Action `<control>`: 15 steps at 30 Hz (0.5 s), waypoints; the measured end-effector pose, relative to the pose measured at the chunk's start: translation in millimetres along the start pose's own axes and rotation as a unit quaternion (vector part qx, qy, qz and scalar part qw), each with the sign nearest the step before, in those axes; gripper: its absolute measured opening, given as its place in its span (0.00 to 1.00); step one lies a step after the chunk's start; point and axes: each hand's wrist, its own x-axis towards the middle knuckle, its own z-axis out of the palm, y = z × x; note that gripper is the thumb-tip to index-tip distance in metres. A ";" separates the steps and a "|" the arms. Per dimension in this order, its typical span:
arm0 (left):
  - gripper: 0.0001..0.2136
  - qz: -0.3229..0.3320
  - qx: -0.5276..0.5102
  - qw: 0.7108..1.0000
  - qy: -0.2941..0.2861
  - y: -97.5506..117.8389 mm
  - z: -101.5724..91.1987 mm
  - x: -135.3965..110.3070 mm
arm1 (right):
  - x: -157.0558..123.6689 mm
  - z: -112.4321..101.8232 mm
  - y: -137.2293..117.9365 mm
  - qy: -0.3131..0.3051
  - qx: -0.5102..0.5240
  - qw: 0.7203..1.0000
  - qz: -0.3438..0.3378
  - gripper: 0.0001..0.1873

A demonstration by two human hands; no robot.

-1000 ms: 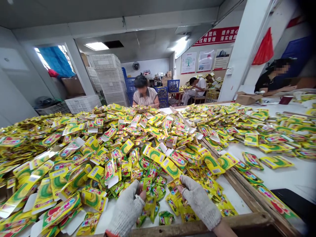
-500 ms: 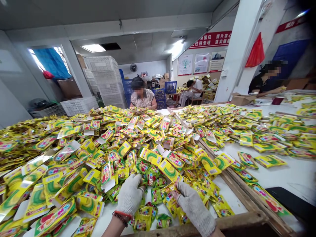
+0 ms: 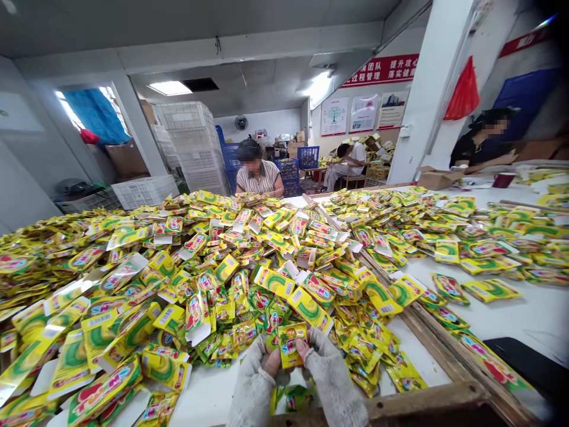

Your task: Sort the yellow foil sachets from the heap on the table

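My left hand (image 3: 254,382), in a white knit glove with bare fingertips, is closed on a small green packet (image 3: 271,340). Beside it my right hand (image 3: 331,376), gloved the same way, pinches a small yellow packet (image 3: 291,345) between thumb and fingers. The two hands are close together, and the yellow packet's left edge lies by my left thumb. Beneath and between my wrists a green packet (image 3: 299,397) lies on the white table (image 3: 204,388). More small yellow packets (image 3: 367,350) are heaped right of my right hand.
A big pile of flat yellow cartons (image 3: 160,261) covers the table ahead and left. Wooden strips (image 3: 429,335) edge my area at the right and front. A black phone-like object (image 3: 524,367) lies at right. Several people (image 3: 260,175) sit beyond; white crates (image 3: 191,142) are stacked behind.
My hands have come together from apart, the left moving right and the right moving left. The packets that lay between them are partly gathered up, and the yellow one is now lifted in my fingers.
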 end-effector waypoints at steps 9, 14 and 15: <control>0.19 -0.023 -0.046 0.999 -0.014 -8.8 -17.9 6.7 | 3.9 -21.8 -9.2 -0.061 -0.030 0.997 -0.031 0.18; 0.23 -0.038 -0.178 0.981 0.067 -18.0 -3.2 8.7 | 0.3 -14.5 0.9 0.044 -0.044 0.998 0.029 0.23; 0.24 -0.039 -0.202 0.975 0.083 -20.8 2.3 7.8 | -1.6 -10.8 4.7 0.053 -0.053 0.997 0.028 0.23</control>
